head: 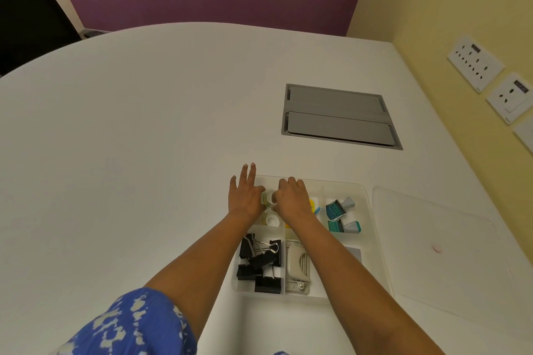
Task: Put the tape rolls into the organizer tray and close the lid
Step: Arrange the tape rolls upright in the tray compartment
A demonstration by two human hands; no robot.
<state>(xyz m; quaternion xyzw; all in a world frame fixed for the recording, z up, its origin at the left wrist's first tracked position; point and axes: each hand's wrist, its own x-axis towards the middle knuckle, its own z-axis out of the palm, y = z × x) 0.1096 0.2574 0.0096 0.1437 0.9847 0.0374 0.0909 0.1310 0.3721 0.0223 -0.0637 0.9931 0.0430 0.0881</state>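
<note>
A clear organizer tray [364,196] with several compartments sits on the white table. Over its far-left compartment, a small tape roll [268,199] is pinched between both hands. My left hand [244,196] touches the roll with thumb and forefinger while its other fingers spread out beyond the tray's edge. My right hand [291,197] is curled over the roll from the right. Another white tape roll [272,220] lies in the same compartment, just nearer to me. The clear lid [441,253] lies flat on the table to the right of the tray.
Other compartments hold black binder clips [261,262], a white stapler-like tool [297,266], teal stamps [340,215] and a yellow item [313,202]. A grey cable hatch [339,117] is set into the table beyond. A yellow wall with sockets [476,63] stands right.
</note>
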